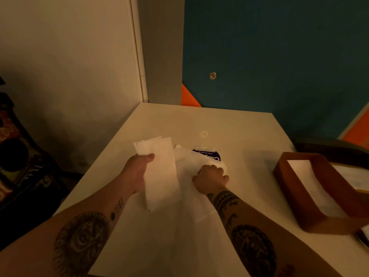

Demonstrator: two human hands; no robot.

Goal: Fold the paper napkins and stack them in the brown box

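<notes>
White folded napkin (160,176) sits pinched in the grip of the left hand (137,170), the right hand (211,178) clutching loose napkins (187,160) on the counter (229,124), left of the brown box (311,212).

The folded napkin (159,172) in the left hand (137,170) is thin white paper, matt and smooth. The napkin pile (187,160) under the right hand (209,176) is the same matt paper, but rumpled. The brown box (335,224) has smooth walls with a dull sheen, wood by the look of it. The stacked napkins (307,182) inside are flat matt paper. The table (199,120) has a smooth pale top. The printed wrapper (211,156) looks like glossy plastic. The stud (212,75) on the matt blue wall panel (279,56) is shiny metal.
</notes>
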